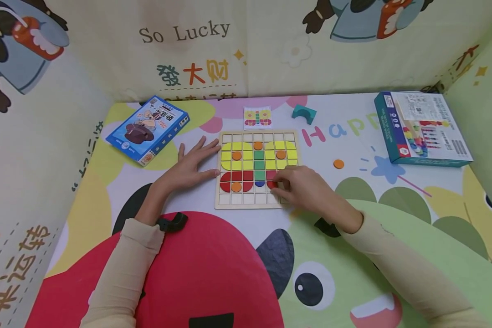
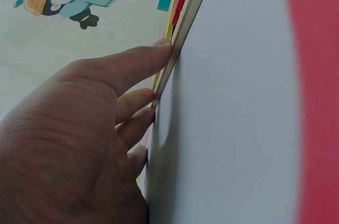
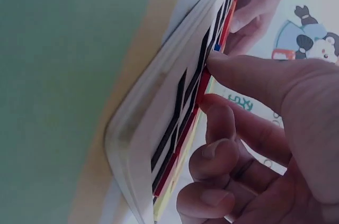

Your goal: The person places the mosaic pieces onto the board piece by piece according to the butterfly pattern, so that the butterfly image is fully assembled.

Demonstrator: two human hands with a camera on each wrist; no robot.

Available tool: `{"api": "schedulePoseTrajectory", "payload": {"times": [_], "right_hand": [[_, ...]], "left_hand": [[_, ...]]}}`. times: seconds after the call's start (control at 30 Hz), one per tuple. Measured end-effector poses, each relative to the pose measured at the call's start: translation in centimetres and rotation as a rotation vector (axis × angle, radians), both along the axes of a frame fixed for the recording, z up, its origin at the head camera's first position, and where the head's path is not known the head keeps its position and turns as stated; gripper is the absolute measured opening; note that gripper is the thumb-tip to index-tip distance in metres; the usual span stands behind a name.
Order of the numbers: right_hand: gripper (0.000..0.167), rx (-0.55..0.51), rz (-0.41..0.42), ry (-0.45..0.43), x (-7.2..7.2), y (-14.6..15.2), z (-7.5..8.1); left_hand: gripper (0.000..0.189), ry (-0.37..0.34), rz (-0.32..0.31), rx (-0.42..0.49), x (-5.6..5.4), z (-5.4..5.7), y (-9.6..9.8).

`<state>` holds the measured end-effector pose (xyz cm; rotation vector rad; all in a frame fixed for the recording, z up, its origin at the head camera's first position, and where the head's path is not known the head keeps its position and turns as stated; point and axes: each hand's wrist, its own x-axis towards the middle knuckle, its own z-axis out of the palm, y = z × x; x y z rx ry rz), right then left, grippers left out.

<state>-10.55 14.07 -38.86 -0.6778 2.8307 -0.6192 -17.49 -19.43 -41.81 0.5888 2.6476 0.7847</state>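
Note:
A wooden grid board (image 1: 229, 201) lies on the table, bearing yellow tiles (image 1: 227, 156), green tiles (image 1: 259, 165), red tiles (image 1: 237, 176), a small blue piece (image 1: 260, 184) and several orange discs (image 1: 258, 146). Together they form a butterfly. My left hand (image 1: 194, 161) rests with fingers spread, thumb and fingertips against the board's left edge. Over the lower right of the board, my right hand (image 1: 305, 187) pinches a red tile (image 3: 203, 87) between thumb and index finger, right at the grid. The other fingers are curled, as the right wrist view shows, and the hand hides some cells.
Behind the board lies a picture card (image 1: 257, 122) with a butterfly, beside a teal arch block (image 1: 304, 114). One loose orange disc (image 1: 338, 164) is on the right. A blue box (image 1: 147, 130) stands back left, a white-and-teal box (image 1: 424, 130) back right.

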Motion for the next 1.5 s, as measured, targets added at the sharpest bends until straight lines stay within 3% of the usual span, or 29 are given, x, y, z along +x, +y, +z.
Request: {"api": "schedulePoseTrajectory", "payload": {"times": [0.3,0.6,0.9,1.1,1.5], "right_hand": [[0.034,-0.026,-0.109,-0.053,-0.2,0.7,-0.2],[0.037,-0.002,-0.142,-0.07,-0.3,1.6,0.2],[0.024,-0.063,-0.167,0.019,-1.7,8.6,1.4],[0.03,-0.002,-0.238,-0.028,-2.3,13.0,0.9],[0.033,0.022,-0.276,-0.034,-2.8,14.3,-0.3]], "left_hand": [[0.084,0.003,0.0,0.004,0.0,0.0,0.1],[0.084,0.005,0.004,0.01,0.1,-0.1,0.0],[0.085,0.006,0.0,0.006,0.0,-0.1,-0.1],[0.085,0.004,-0.004,-0.002,-0.1,-0.1,-0.1],[0.085,0.007,-0.005,0.0,-0.1,-0.1,-0.1]]}}
